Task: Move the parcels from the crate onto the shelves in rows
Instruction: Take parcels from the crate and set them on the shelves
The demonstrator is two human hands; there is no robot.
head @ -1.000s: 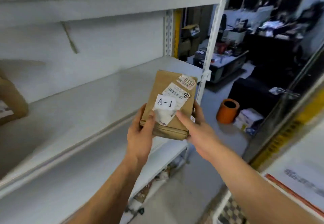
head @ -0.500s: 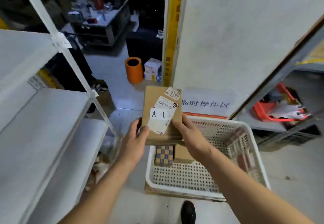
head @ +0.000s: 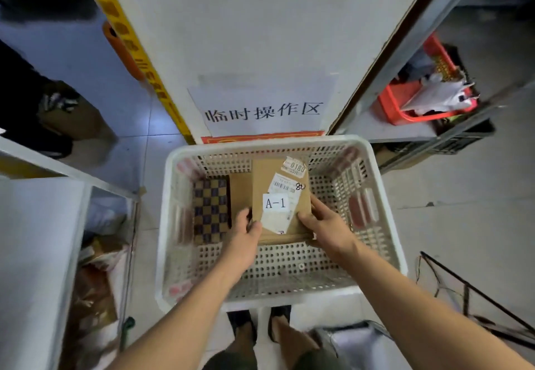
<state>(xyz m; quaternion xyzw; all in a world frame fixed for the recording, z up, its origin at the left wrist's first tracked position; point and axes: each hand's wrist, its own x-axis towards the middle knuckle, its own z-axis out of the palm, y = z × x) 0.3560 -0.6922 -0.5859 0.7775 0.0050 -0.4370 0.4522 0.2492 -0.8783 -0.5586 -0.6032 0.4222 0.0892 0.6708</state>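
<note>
Both hands hold one brown parcel (head: 279,195) over the white crate (head: 373,184), which sits on the floor at the person's feet. The left hand (head: 244,239) pinches the parcel's near left corner, thumb on top; the right hand (head: 327,226) grips the near right edge, fingers curled along the side. The parcel is a flat paper mailer bearing an "A-1" label (head: 275,203) and a barcode sticker (head: 285,185). It looks light, since two hands carry it by the near end alone without sag, and fairly stiff, as its face stays flat. The kraft paper should give good friction, but the glossy labels are likely slicker, so fingers belong on bare paper at the edges, not on the stickers. Whether it touches the parcels below cannot be told. In the crate a chequered parcel (head: 211,210) lies at the left and another brown parcel (head: 240,193) lies between it and the held one, partly hidden. A white shelf (head: 34,224) stands at the left, the place for the rows. The contents are unknown, so a gentle set-down seems wise.
</note>
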